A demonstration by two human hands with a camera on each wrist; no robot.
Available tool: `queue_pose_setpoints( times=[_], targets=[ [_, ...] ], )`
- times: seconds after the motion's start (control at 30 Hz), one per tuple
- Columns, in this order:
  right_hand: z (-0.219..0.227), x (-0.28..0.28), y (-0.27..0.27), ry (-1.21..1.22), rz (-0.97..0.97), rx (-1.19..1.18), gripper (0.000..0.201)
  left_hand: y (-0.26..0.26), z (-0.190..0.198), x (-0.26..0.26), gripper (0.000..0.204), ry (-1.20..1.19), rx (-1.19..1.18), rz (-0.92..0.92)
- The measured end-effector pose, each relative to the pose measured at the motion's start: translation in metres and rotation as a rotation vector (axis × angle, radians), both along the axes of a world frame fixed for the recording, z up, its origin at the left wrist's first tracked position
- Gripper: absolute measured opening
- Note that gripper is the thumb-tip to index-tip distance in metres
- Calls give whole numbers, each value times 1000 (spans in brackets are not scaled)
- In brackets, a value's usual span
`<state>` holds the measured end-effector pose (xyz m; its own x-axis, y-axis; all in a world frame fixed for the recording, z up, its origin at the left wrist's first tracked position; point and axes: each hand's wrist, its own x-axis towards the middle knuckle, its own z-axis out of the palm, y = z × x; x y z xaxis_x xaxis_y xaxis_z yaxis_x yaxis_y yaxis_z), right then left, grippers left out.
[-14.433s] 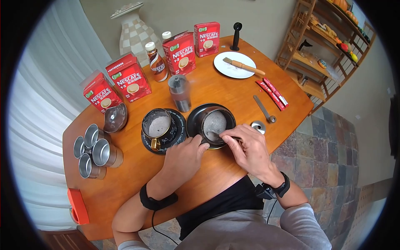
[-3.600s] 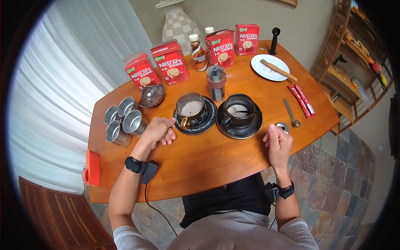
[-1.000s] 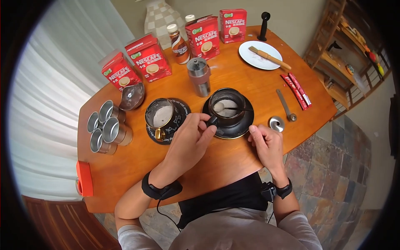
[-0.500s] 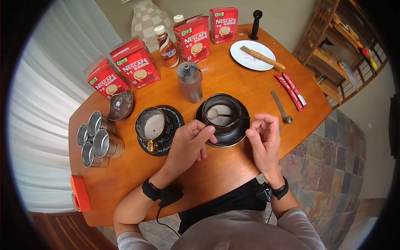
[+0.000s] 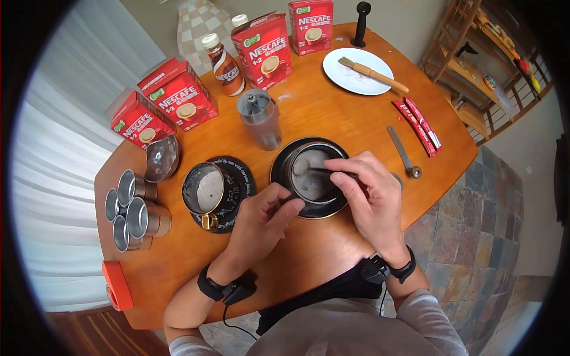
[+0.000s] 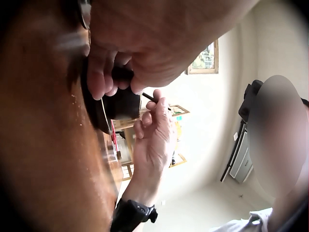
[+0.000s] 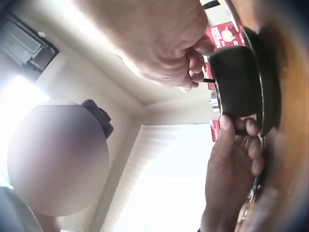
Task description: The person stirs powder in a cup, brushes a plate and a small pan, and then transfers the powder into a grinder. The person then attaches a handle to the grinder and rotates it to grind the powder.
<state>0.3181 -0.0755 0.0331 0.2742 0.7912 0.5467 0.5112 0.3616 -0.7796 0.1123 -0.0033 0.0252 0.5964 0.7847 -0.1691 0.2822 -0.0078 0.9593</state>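
Observation:
A black cup (image 7: 236, 79) holding pale grey powder stands on a black saucer (image 5: 325, 212) with a thin gold rim. My left hand (image 5: 258, 225) grips the cup at its handle, thumb near the rim and fingers curled at its side. Between thumb and fingers, my right hand (image 5: 375, 199) pinches the dark handle of a spoon (image 5: 301, 166), whose bowl is in the powder. To the left, a second dark cup (image 5: 209, 188) with a gold handle, also holding pale powder, sits on a black saucer (image 5: 243, 178) with white lettering.
A coffee grinder (image 5: 259, 121) stands behind the cups. Left are several metal cups (image 5: 139, 218) and a dark glossy bowl (image 5: 162, 159). Red Nescafe boxes (image 5: 261, 50) and a bottle (image 5: 224, 68) line the back. Right lie a brush (image 5: 374, 74) on a white plate, red sachets (image 5: 417, 127) and a measuring spoon (image 5: 404, 153).
Both hands rested apart from the cup 3.6 seconds ago. The left hand came to the cup's handle; the right hand then moved over the cup and took the spoon.

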Motion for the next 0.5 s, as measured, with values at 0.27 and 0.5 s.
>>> queue_pose_setpoints(
  times=[0.27, 0.5],
  targets=[
    [-4, 14, -11, -346, -114, 155, 28, -2, -3, -3, 19, 13, 75, -36],
    [0, 24, -23, -419, 136, 90, 35, 0, -2, -3, 18, 23, 42, -32]
  ],
)
